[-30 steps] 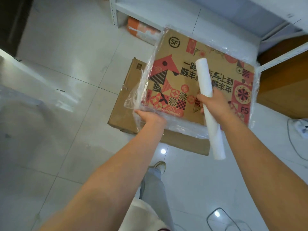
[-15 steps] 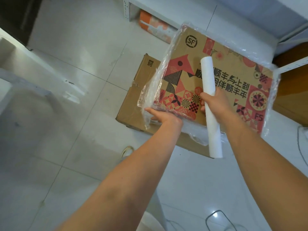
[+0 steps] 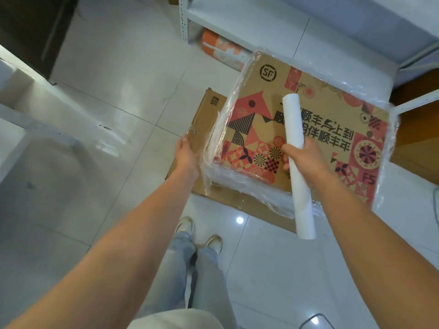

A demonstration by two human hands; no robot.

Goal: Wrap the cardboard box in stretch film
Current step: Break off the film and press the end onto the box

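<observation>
**Printed carton held above the floor, film roll across its top**

The cardboard box, printed with red and black patterns and an SF mark, is seen part-wrapped in clear stretch film, which is bunched along its left and near edges. The box sits over a plain flattened carton lying on the tiled floor; whether it rests on that carton cannot be told. Across the top of the box a white stretch-film roll is laid, its near end projecting past the box's near edge. The roll is gripped at its middle by the right hand, fingers curled round it. Just left of the box, the left hand is held against the loose film with fingers extended; whether film is pinched cannot be told. Beyond the box, a white metal shelf is seen, with an orange-and-white bag beneath it. Nearer than the box, two shoes and grey trouser legs are visible.
</observation>
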